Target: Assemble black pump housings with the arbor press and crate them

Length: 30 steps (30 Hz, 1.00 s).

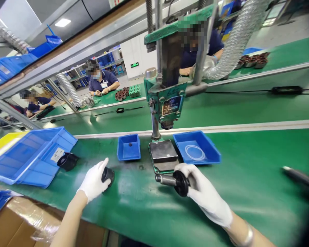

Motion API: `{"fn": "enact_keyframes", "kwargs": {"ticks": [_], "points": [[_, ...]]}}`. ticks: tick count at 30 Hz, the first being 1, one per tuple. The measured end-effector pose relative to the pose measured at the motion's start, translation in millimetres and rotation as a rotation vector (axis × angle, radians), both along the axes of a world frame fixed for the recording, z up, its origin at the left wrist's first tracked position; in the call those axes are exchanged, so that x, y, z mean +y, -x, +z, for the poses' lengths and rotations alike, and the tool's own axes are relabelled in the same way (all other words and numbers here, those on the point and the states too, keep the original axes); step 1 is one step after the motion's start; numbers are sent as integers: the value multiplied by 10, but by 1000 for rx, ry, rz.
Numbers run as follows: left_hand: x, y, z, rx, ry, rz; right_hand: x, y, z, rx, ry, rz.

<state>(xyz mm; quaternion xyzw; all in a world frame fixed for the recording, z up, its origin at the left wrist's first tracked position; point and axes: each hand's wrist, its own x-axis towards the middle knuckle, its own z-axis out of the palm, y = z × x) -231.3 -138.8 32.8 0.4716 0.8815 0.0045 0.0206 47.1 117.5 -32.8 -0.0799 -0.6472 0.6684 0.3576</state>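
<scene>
The right hand [203, 195], gloved in white, grips a metal shaft [167, 179] by its black disc end [181, 184] above the near part of the green table [134, 216], the long axis nearly level and the free tip pointing left, while the left hand [94, 181] wraps thumb and fingers around a black cylinder [108, 176]. Beyond them, a small blue bin [121, 151] contains one small dark piece [130, 144], and across the green press [157, 99] a wider blue tray [212, 151] contains thin white rings [195, 158]

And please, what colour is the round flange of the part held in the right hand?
The flange is black, best seen in the head view.
</scene>
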Motion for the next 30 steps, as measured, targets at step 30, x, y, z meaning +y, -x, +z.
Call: {"fn": "enact_keyframes", "kwargs": {"ticks": [30], "points": [[766, -1736, -240, -1015, -1303, -51, -473, -618, 239, 232, 284, -62]]}}
